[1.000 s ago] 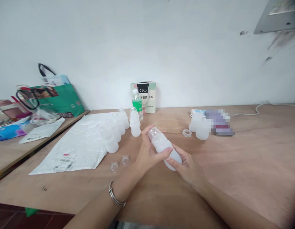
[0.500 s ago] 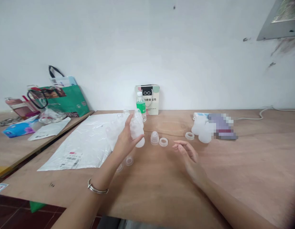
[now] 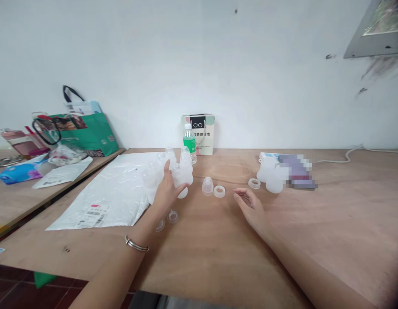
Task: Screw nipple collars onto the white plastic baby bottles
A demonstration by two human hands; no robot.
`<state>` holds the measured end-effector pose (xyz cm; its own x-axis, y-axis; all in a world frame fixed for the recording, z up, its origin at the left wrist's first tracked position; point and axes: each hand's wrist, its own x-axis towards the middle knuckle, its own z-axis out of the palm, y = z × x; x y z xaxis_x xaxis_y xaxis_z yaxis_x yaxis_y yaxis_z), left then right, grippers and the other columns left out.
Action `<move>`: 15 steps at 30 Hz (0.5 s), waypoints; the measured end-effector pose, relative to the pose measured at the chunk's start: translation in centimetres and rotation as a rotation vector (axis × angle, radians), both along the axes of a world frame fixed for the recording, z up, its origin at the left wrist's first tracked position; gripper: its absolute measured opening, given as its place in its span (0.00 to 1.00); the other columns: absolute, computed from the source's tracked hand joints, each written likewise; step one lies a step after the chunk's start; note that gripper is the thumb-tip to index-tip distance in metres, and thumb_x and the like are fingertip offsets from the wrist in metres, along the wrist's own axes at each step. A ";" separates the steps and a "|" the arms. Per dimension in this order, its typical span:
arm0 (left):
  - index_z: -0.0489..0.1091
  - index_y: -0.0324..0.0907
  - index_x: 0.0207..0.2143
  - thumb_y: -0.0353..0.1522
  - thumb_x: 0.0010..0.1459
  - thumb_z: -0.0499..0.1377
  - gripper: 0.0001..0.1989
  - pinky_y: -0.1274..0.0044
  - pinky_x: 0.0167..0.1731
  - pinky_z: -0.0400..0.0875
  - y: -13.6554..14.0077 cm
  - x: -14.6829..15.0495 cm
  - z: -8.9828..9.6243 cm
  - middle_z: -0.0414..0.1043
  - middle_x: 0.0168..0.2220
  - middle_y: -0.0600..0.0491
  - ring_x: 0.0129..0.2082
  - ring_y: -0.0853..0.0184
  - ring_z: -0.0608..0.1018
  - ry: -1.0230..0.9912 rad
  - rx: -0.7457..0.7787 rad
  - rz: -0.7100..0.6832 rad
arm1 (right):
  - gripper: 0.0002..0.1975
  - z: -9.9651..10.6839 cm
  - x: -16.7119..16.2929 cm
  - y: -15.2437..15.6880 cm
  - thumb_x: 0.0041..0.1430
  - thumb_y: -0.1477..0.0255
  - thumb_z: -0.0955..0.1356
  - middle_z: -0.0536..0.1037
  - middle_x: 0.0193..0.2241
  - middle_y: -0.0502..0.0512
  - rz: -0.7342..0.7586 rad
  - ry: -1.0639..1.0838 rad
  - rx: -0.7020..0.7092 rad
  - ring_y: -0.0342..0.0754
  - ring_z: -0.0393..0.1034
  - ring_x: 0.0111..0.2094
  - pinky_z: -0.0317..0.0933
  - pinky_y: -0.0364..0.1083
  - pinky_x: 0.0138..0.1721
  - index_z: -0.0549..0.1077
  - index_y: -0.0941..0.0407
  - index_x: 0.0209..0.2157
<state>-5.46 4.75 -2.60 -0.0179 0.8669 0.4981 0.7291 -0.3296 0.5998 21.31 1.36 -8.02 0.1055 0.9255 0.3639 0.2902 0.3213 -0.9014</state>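
Observation:
My left hand (image 3: 168,188) reaches to a cluster of frosted white baby bottles (image 3: 185,165) with clear domed tops. Its fingers are apart, with the thumb stretched right across the front of the nearest bottle; the fingers do not close round it. My right hand (image 3: 250,206) hovers over the table with loosely curled fingers and nothing visible in them. Left of it are a clear ring (image 3: 219,191) and a clear domed cap (image 3: 208,186). Two clear round pieces (image 3: 173,216) lie beside my left wrist, one partly hidden by the arm.
On the right lie another ring (image 3: 254,183), two frosted bottles (image 3: 274,180) and a blurred purple item (image 3: 297,169). A water bottle (image 3: 189,143) and paper bag (image 3: 207,135) stand at the wall. Left are a white mailing bag (image 3: 102,189) and a green bag (image 3: 100,133).
My left hand has moved slightly left and down among the bottles, and the nearest bottle sits a little further left. My right hand's fingers have curled a little more.

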 end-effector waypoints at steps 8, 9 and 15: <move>0.62 0.41 0.43 0.41 0.57 0.54 0.15 0.70 0.39 0.68 -5.8 0.6 5.6 0.68 0.41 0.48 0.41 0.61 0.72 0.264 0.132 -0.057 | 0.18 -0.6 -0.8 0.9 0.50 0.65 0.67 0.71 0.46 0.57 0.037 -0.169 -0.017 0.54 0.62 0.51 0.53 0.57 0.54 0.67 0.54 0.43; 0.64 0.42 0.39 0.40 0.59 0.52 0.11 0.71 0.36 0.68 -6.5 0.4 5.8 0.69 0.36 0.51 0.36 0.63 0.73 0.351 0.008 -0.152 | 0.19 -0.5 -1.1 1.1 0.49 0.65 0.68 0.71 0.47 0.57 0.034 -0.181 -0.017 0.55 0.61 0.51 0.51 0.58 0.54 0.67 0.53 0.44; 0.67 0.40 0.38 0.24 0.53 0.55 0.09 0.68 0.37 0.68 -7.9 -0.5 2.2 0.71 0.39 0.46 0.41 0.56 0.73 0.973 -0.217 -0.258 | 0.24 0.0 -3.0 3.0 0.43 0.64 0.71 0.71 0.48 0.59 0.054 -0.147 -0.026 0.59 0.59 0.53 0.49 0.59 0.54 0.68 0.54 0.44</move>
